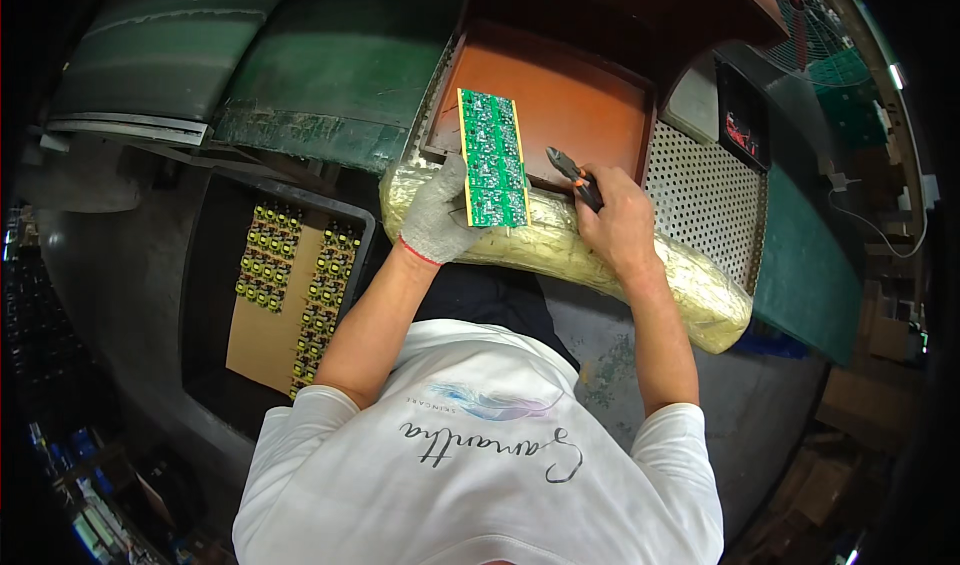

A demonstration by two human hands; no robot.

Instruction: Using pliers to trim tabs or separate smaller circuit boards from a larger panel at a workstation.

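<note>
My left hand (440,212), in a grey knit glove with a red cuff edge, grips a green circuit board panel (492,160) by its lower left side. The panel stands tilted with its soldered face toward me and has yellowish strips along both long edges. To the right of it, my bare right hand (615,215) is closed around a pair of cutting pliers (575,177) with black and orange handles. Their jaws point up and left, a short way from the panel and not touching it. The fingers behind the panel are partly hidden.
A wrapped yellowish padded roll (560,240) runs along the bench's front edge. Beyond it sits an orange-brown tray (560,85), with a perforated metal plate (705,195) at right. A black bin (215,295) at left holds cardboard and several boards with yellow parts (270,255). A fan (805,20) stands far right.
</note>
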